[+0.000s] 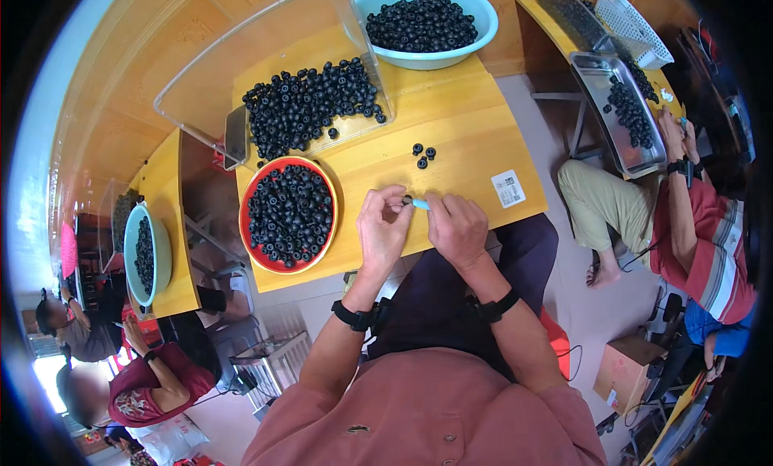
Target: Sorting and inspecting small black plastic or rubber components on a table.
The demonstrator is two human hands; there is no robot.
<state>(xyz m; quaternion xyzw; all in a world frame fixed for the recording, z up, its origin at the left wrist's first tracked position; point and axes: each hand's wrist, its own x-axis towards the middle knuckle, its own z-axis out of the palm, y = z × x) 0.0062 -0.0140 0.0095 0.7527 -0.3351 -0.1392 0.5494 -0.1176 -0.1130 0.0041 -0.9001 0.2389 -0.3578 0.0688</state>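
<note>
My left hand (382, 226) pinches a small round black part (407, 200) between thumb and fingertips, above the table's near edge. It looks like a rubber or plastic ring. Held in my right hand (459, 228) is a small tool with a light blue handle (420, 204), its tip up against the black part. The tip itself is too small to make out. A little beyond my hands, 3 loose black parts (422, 163) lie on the yellow table (386, 156). Left of my left hand stands a red bowl with a yellow rim (336, 224), full of similar black parts.
A clear plastic bin (266, 33) on its side spills black parts at the back left. Behind it sits a light blue basin (439, 61) of them. A white label (508, 189) lies on the right. Other people work at side tables, one by a metal tray (600, 116).
</note>
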